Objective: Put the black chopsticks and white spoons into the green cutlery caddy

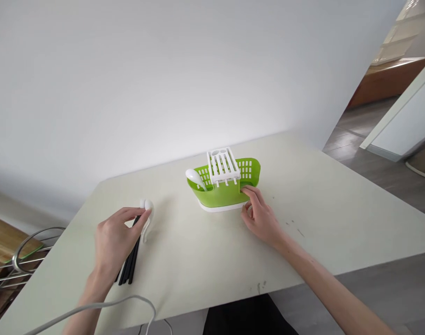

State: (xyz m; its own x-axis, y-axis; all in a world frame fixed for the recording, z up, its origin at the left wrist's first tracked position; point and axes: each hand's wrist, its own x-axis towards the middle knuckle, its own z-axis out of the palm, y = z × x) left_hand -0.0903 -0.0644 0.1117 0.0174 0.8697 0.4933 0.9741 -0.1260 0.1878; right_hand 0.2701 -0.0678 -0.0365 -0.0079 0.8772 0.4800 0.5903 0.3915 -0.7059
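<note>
A green plastic cutlery holder (pixel 219 195) with a white slotted top (pixel 222 166) stands on the pale table (pixel 338 218). A white spoon (pixel 195 179) leans in its left end. My right hand (pixel 259 216) grips the holder's right front side, fingers curled on it. My left hand (pixel 115 239) rests at the left over several black chopsticks (pixel 129 265), with thumb and fingers pinched on the handle of a white spoon (pixel 147 216) lying on the table.
A white cable (pixel 104 304) loops over the table's near edge. A metal wire rack (pixel 24 256) and a wooden board sit low at the left. A white wall is behind; at the right a doorway opens onto a grey floor.
</note>
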